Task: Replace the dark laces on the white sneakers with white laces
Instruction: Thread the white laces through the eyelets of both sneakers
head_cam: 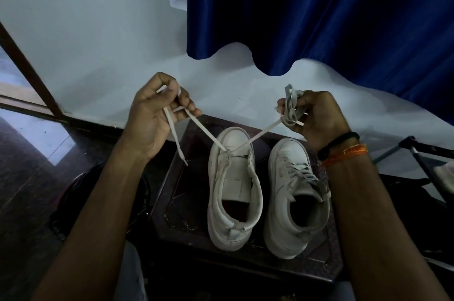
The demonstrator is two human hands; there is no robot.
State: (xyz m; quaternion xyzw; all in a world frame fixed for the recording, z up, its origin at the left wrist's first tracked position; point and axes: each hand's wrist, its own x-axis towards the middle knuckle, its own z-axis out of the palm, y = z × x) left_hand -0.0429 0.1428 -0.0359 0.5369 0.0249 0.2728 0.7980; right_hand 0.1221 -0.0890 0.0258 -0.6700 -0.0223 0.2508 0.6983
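Observation:
Two white sneakers stand side by side on a small dark wooden table (177, 205), toes away from me. The left sneaker (233, 192) has only a white lace (260, 132) through its lowest eyelets, pulled up in a V. My left hand (157, 114) pinches one end above and left of the shoe, the tip dangling down. My right hand (314, 116) grips the other end, bunched into a wad. The right sneaker (292, 197) is laced through several eyelets with a pale lace.
A dark blue curtain (319, 10) hangs over the white wall behind the table. A dark folding frame (417, 155) stands at the right. A dark bag-like object (73, 197) lies on the floor at the left, beside a wooden door frame (27, 67).

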